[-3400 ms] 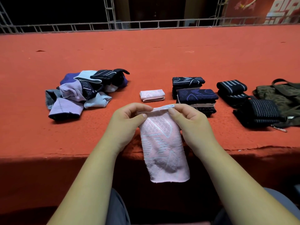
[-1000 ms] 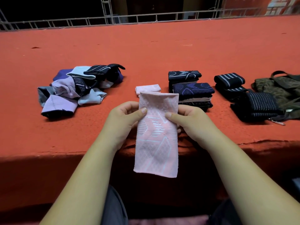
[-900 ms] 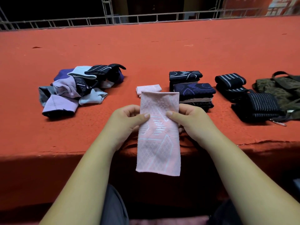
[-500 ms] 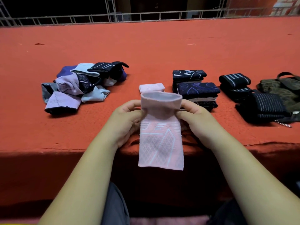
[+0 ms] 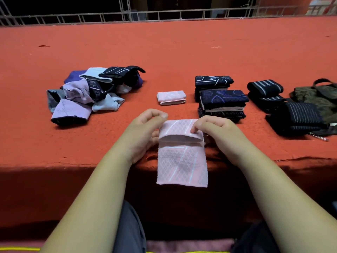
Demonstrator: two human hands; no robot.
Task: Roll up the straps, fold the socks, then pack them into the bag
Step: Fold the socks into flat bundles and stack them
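Note:
A pink patterned sock (image 5: 182, 161) hangs over the table's front edge, its top part folded down toward me. My left hand (image 5: 145, 132) pinches its left top corner. My right hand (image 5: 217, 132) pinches the folded flap at the right. A folded pink sock (image 5: 171, 97) lies just behind. Right of it stands a stack of folded dark socks (image 5: 221, 99). Rolled black striped straps (image 5: 265, 87) lie further right, with another black striped roll (image 5: 297, 117) nearer me. The olive bag (image 5: 321, 99) sits at the far right edge.
A loose heap of unfolded socks (image 5: 85, 95) in purple, grey and black lies at the left on the red cloth table (image 5: 182, 52). A metal railing (image 5: 164, 15) runs along the far side. A metal clip (image 5: 319, 137) lies by the bag.
The sock's upper end, which stood up between my hands, has been folded forward and down over the rest. The hanging part is shorter.

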